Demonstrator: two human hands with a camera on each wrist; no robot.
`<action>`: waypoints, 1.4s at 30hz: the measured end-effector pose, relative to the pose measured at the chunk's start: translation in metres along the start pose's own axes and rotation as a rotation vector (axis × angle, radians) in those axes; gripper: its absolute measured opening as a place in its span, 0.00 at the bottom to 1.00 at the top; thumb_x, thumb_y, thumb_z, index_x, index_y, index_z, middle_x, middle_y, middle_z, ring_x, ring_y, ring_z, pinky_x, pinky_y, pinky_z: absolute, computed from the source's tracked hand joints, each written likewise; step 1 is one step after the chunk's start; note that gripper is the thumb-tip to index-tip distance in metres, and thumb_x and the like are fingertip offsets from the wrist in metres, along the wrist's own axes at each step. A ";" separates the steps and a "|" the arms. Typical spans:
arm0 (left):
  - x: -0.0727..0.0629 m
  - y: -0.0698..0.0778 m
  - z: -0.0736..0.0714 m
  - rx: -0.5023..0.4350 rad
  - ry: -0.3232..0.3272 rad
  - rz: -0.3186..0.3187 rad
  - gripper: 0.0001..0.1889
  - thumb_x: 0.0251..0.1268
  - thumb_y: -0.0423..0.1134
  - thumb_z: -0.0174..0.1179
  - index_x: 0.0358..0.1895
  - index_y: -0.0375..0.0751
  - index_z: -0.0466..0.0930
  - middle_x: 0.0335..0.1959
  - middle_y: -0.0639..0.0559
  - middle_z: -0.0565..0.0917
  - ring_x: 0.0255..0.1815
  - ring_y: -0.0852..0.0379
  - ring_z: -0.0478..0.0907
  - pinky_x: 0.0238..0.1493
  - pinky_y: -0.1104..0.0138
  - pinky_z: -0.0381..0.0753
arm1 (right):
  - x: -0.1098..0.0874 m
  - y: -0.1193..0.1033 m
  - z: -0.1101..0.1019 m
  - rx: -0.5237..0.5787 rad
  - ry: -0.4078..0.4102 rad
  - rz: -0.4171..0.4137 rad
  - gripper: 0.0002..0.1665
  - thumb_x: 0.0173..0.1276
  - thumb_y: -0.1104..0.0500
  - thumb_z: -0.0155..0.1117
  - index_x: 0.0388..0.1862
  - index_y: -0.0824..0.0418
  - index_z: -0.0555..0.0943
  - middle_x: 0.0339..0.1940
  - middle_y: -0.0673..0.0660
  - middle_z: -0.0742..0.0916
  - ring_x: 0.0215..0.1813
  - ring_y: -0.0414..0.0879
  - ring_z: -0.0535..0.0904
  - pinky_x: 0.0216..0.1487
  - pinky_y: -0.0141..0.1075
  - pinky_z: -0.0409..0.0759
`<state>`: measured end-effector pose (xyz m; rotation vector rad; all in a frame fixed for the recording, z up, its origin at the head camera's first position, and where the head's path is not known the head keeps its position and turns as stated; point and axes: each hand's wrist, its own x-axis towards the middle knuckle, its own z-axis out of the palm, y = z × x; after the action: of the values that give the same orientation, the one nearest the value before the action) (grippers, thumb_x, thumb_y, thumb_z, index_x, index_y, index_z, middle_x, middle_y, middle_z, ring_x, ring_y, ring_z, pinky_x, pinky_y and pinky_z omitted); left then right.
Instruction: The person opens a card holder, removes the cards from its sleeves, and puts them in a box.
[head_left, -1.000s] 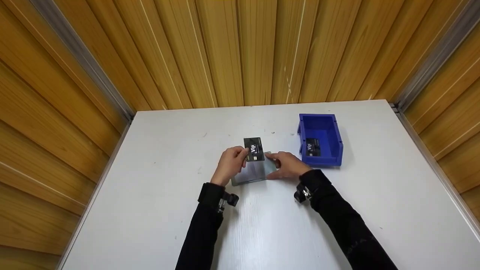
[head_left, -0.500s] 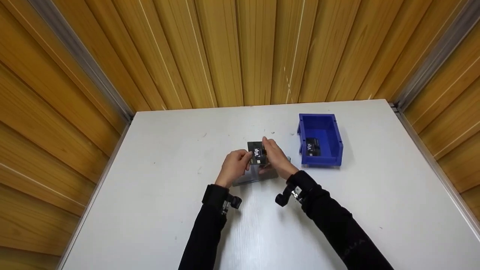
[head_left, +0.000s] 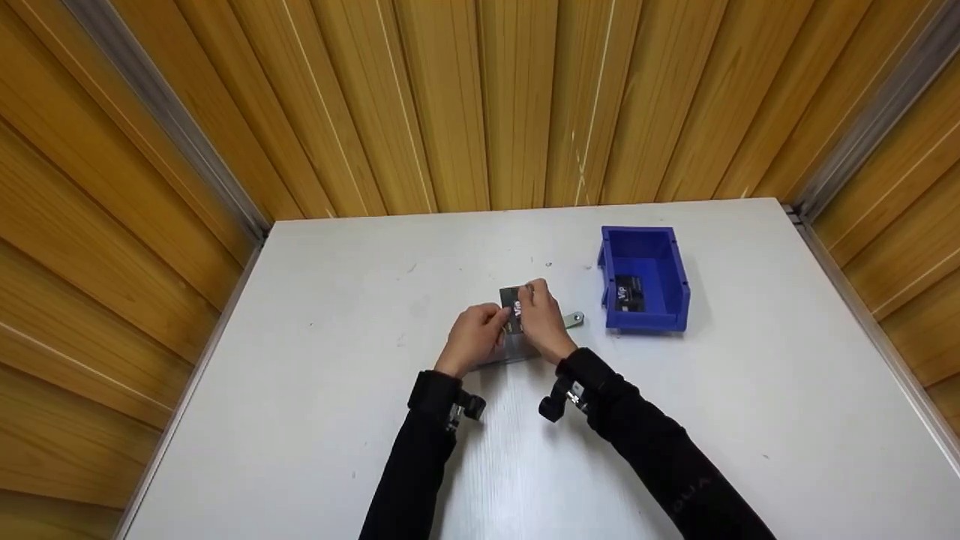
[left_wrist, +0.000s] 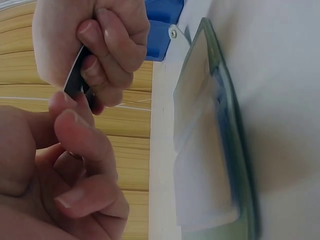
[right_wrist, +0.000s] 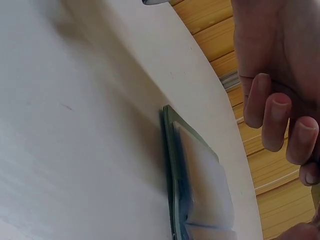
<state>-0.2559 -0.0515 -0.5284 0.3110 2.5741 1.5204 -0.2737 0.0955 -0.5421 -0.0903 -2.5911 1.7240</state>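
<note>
A dark card with "Vip" printed on it is held up between both hands. My left hand pinches its left edge between thumb and fingers. On the other side my right hand grips it, its fingers covering much of the face. Below the hands an open green card holder with clear plastic sleeves lies on the table; its snap strap sticks out to the right. In the left wrist view the card shows edge-on, mostly hidden by fingers. The right wrist view shows the holder and curled right fingers.
A blue bin stands at the right rear of the white table. Another dark "Vip" card lies inside it. Wood-patterned walls rise behind the table and along both sides.
My right hand has left the card holder's right side, moved up and left, and now grips the card. My left hand has shifted slightly right and down with the card.
</note>
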 end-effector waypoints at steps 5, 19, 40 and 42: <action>0.001 0.000 0.001 0.058 0.041 0.022 0.18 0.82 0.45 0.53 0.34 0.37 0.82 0.19 0.58 0.78 0.21 0.62 0.72 0.27 0.69 0.69 | 0.003 -0.002 -0.013 -0.001 0.015 -0.007 0.10 0.86 0.55 0.44 0.49 0.61 0.69 0.31 0.52 0.73 0.32 0.44 0.70 0.34 0.34 0.68; -0.014 -0.019 0.004 0.479 0.022 0.067 0.22 0.62 0.38 0.72 0.61 0.45 0.85 0.66 0.43 0.82 0.68 0.38 0.75 0.61 0.41 0.76 | 0.035 0.003 -0.122 -0.017 0.182 0.021 0.17 0.87 0.50 0.36 0.55 0.62 0.64 0.37 0.55 0.70 0.37 0.49 0.71 0.37 0.37 0.68; -0.017 -0.028 0.003 0.557 0.013 0.023 0.22 0.63 0.38 0.71 0.62 0.48 0.86 0.69 0.52 0.81 0.72 0.48 0.74 0.68 0.52 0.77 | 0.046 0.072 -0.147 -0.486 0.136 -0.020 0.25 0.87 0.57 0.35 0.67 0.78 0.62 0.37 0.75 0.82 0.35 0.68 0.82 0.33 0.54 0.75; -0.017 -0.029 0.003 0.555 0.018 0.021 0.22 0.63 0.38 0.71 0.61 0.48 0.86 0.69 0.52 0.81 0.72 0.47 0.74 0.68 0.52 0.77 | 0.047 0.073 -0.146 -0.522 0.099 -0.023 0.29 0.87 0.57 0.35 0.72 0.81 0.59 0.41 0.80 0.83 0.40 0.73 0.83 0.38 0.61 0.78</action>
<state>-0.2417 -0.0672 -0.5550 0.3789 2.9685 0.7824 -0.3097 0.2608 -0.5538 -0.1496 -2.8730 0.9671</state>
